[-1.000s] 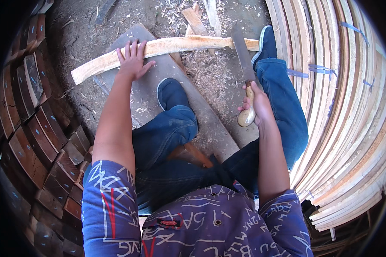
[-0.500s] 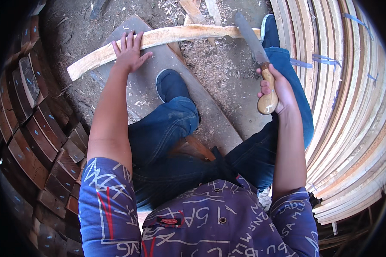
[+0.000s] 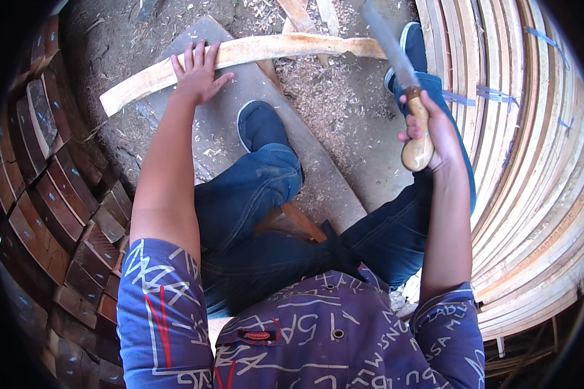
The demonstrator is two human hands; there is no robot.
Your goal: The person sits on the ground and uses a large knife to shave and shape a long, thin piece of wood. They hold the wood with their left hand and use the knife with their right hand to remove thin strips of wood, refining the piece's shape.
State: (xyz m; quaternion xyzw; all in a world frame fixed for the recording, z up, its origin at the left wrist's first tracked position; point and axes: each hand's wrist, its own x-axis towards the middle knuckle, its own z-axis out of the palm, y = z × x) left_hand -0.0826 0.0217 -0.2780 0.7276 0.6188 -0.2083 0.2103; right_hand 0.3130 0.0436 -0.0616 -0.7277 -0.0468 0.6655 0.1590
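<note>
Fingers of my left hand lay spread wide and flat on the pale curved wooden strip, pressing it down onto the grey plank; they were not closed around anything. My right hand was closed firmly around the light wooden handle of the long knife, with the blade pointing up and away from me.

The strip lay across the far end of the plank, its left end reaching over the dirt ground and its right end near my right shoe. Compared with one second before, the knife was higher: then the hand was low beside my right knee, and now the blade stood above the right part of the strip, not touching it. The left hand had kept its place on the strip. I judged this as a raised stroke, so the strip was held ready for chopping or shaving.

Wood shavings covered the ground beside the plank. My left shoe rested on the plank. Stacks of bent pale strips stood at my right, and darker curved pieces at my left.
</note>
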